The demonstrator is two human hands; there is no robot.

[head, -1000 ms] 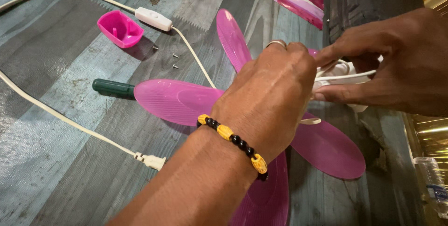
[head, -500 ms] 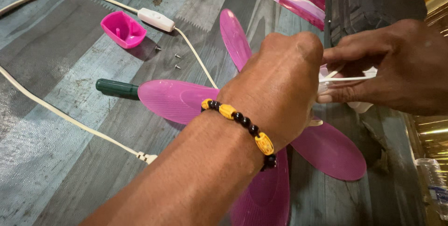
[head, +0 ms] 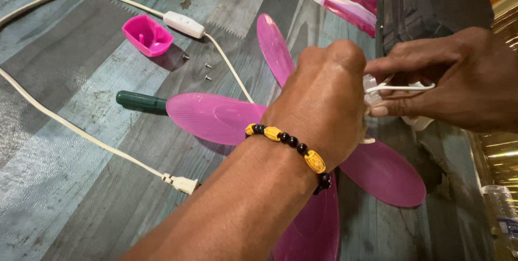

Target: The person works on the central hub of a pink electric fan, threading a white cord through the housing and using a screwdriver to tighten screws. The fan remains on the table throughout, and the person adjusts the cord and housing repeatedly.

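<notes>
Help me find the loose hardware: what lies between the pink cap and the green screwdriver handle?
In the head view, three small screws lie on the floor between the pink cap and the green screwdriver handle.

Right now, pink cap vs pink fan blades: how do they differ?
The pink cap is a small, deep, open cup of brighter pink; the pink fan blades are long, flat, duller petals. The cap lies free by the screws; the blades sit under the left hand. Both are pink plastic on the floor.
</notes>
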